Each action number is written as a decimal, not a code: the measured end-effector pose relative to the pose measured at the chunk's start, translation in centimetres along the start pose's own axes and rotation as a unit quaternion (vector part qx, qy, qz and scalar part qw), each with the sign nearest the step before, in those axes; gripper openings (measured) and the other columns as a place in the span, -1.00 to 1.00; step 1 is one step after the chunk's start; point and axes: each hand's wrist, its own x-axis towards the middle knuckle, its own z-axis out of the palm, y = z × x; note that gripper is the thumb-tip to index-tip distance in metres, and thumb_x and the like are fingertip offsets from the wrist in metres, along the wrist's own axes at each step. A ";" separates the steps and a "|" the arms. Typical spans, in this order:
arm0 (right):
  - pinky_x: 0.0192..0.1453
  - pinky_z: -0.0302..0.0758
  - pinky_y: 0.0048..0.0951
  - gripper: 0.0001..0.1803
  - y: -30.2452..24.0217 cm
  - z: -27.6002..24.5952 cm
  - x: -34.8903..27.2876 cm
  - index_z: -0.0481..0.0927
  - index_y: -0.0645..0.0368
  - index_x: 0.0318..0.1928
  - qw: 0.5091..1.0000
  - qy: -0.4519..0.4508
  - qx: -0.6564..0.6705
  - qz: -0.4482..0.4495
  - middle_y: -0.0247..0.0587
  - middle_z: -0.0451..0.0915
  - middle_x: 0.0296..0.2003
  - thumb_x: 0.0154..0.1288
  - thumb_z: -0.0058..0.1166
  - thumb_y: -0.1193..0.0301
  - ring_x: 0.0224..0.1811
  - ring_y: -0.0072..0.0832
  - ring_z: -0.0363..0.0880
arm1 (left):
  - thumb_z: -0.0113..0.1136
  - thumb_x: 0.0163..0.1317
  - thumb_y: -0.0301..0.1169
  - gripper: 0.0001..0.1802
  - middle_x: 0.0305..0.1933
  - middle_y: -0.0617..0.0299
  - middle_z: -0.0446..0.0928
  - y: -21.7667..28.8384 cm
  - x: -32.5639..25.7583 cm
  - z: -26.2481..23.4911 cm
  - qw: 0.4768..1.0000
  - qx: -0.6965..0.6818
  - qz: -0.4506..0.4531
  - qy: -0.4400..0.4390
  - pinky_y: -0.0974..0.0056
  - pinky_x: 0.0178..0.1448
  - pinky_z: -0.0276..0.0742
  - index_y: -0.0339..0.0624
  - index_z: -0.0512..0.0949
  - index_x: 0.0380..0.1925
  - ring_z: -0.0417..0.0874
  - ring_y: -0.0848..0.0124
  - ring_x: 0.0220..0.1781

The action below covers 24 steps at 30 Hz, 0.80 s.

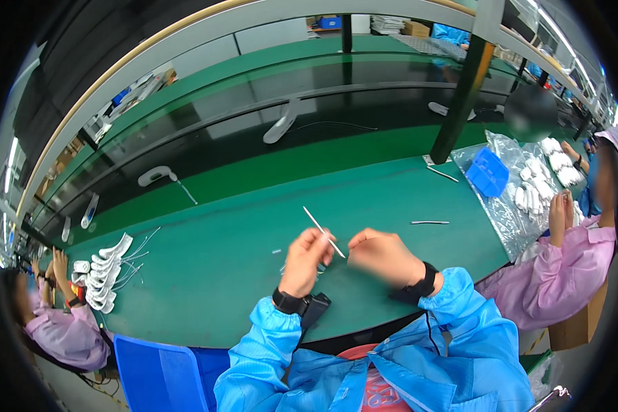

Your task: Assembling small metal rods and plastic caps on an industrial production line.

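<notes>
My left hand is closed, pinching a thin white stick that slants from upper left to lower right. The stick's lower end points toward my right hand, which is partly blurred. The fingers of that hand are curled in beside the stick's end, and I cannot make out what is between them. Some small clear pieces lie on the green table by my left hand, partly hidden by it. Another small pale piece rests just left of it.
A thin white strip lies to the right, another farther back. At the left sit several white curved housings with wires. A blue bin stands on plastic sheeting at right. Beyond runs a dark conveyor carrying white parts. Co-workers sit on both sides.
</notes>
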 end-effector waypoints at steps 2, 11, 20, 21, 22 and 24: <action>-0.20 0.59 -0.40 -0.79 0.2 0.3 2.0 0.59 0.29 -0.16 0.997 0.002 -0.065 -0.040 -0.11 0.64 -0.27 0.25 0.22 0.44 -0.23 -0.36 0.68 | -0.02 0.46 -0.33 -0.83 -0.28 0.19 0.55 2.0 0.2 -0.8 0.993 -0.040 0.065 0.090 0.40 -0.32 0.42 -0.19 0.46 -0.22 0.55 0.47 -0.35; -0.08 0.55 -0.17 -0.80 4.3 5.8 9.2 0.62 0.18 -0.18 0.940 -0.060 -0.289 -0.169 -0.11 0.58 -0.23 0.17 0.22 0.43 -0.12 -0.12 0.60 | 0.00 0.46 -0.31 -0.82 -0.35 0.22 0.56 3.2 0.5 -3.8 0.969 -0.085 0.142 0.185 0.46 -0.42 0.39 -0.20 0.46 -0.18 0.51 0.54 -0.46; -0.12 0.54 -0.16 -0.84 4.8 6.5 10.9 0.57 0.19 -0.28 0.940 -0.117 -0.284 -0.146 -0.08 0.57 -0.28 0.13 0.23 0.45 -0.21 -0.09 0.60 | 0.04 0.44 -0.34 -0.83 -0.35 0.21 0.57 2.2 0.7 -3.2 0.980 -0.072 0.106 0.152 0.43 -0.40 0.41 -0.23 0.48 -0.18 0.53 0.51 -0.44; -0.13 0.53 -0.16 -0.84 4.8 6.3 11.0 0.57 0.18 -0.27 0.943 -0.122 -0.270 -0.151 -0.08 0.57 -0.28 0.13 0.23 0.45 -0.22 -0.09 0.60 | 0.05 0.43 -0.34 -0.83 -0.35 0.21 0.56 2.1 0.7 -3.2 0.981 -0.069 0.105 0.147 0.42 -0.39 0.42 -0.22 0.48 -0.18 0.53 0.51 -0.43; -0.14 0.53 -0.16 -0.85 4.8 6.1 10.9 0.56 0.18 -0.27 0.941 -0.120 -0.279 -0.148 -0.08 0.57 -0.29 0.14 0.22 0.46 -0.22 -0.09 0.60 | 0.06 0.43 -0.35 -0.84 -0.33 0.20 0.57 2.1 0.7 -3.1 0.982 -0.071 0.098 0.142 0.41 -0.37 0.44 -0.22 0.48 -0.18 0.54 0.50 -0.42; -0.15 0.52 -0.15 -0.85 4.6 6.0 10.4 0.56 0.17 -0.25 0.937 -0.117 -0.296 -0.143 -0.09 0.57 -0.30 0.16 0.20 0.46 -0.22 -0.09 0.60 | 0.06 0.43 -0.35 -0.84 -0.30 0.18 0.58 2.1 0.7 -2.8 0.982 -0.071 0.091 0.147 0.42 -0.35 0.46 -0.22 0.48 -0.18 0.56 0.49 -0.41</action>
